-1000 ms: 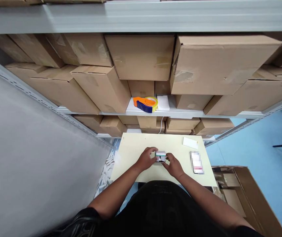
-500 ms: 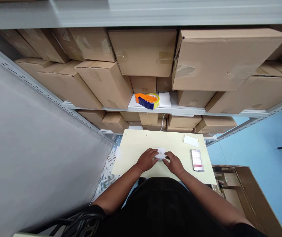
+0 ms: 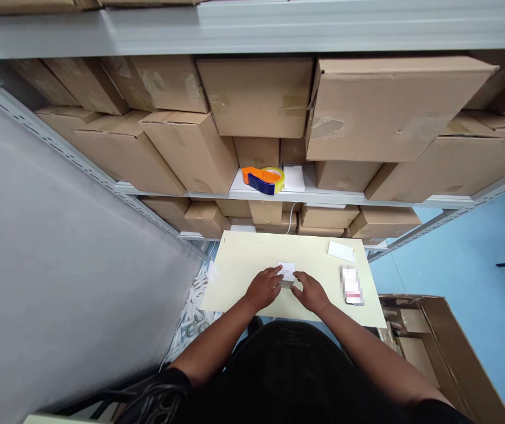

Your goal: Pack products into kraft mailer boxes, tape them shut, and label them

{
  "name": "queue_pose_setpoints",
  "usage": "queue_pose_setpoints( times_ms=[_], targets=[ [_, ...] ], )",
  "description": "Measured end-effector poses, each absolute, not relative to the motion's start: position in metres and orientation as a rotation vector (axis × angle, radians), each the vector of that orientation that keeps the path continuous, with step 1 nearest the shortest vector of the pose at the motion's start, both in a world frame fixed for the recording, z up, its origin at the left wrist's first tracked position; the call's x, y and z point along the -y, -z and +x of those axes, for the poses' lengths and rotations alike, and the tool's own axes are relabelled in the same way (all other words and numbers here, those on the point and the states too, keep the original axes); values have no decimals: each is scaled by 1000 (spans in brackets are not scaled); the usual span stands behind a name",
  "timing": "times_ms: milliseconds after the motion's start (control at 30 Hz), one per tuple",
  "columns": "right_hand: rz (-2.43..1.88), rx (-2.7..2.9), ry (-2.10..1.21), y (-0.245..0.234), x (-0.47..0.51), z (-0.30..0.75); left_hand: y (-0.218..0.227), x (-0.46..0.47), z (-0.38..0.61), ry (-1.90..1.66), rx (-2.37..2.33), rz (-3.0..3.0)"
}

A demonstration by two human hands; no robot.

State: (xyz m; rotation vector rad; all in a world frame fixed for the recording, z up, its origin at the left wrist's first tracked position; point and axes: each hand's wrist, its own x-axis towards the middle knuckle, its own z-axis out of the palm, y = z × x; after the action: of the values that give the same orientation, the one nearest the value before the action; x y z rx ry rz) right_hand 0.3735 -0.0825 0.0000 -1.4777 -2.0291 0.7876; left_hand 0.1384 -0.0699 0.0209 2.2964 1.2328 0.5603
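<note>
The left hand [image 3: 262,288] has its fingers curled over the left edge of the small white box [image 3: 286,272], while the right hand [image 3: 312,293] sits half-curled at its right edge, its contact and pressure not determinable. The box rests mid-table [image 3: 243,253], top apparently closed, so the closing step is judged done; nothing visibly remains open, contents hidden. Dark marking on its top is too small to read; farther right, the phone [image 3: 351,285] screen is pixelated, likewise illegible.

The left hand [image 3: 262,289] and right hand [image 3: 312,292] flank a white box [image 3: 287,271].
</note>
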Motion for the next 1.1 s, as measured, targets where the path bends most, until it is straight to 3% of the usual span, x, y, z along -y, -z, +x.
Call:
queue_pose_setpoints(
  times_ms=[133, 300, 500, 833, 1100],
  targets=[
    [-1666, 1687, -1104, 11, 87, 377, -10, 81, 146, -733, -1362, 1793],
    [-1743, 1615, -1356, 31, 84, 367, 16, 83, 156, -624, -1357, 1331],
    [-1638, 1632, -1344, 41, 50, 309, 29, 58, 110, -701, -1331, 1321],
    [-1636, 1603, -1439, 38, -54, 170, 9, -45, -15, -729, -1435, 1367],
    [-1670, 1614, -1393, 37, -88, 139, 8, -72, -40, -745, -1414, 1344]
  ],
)
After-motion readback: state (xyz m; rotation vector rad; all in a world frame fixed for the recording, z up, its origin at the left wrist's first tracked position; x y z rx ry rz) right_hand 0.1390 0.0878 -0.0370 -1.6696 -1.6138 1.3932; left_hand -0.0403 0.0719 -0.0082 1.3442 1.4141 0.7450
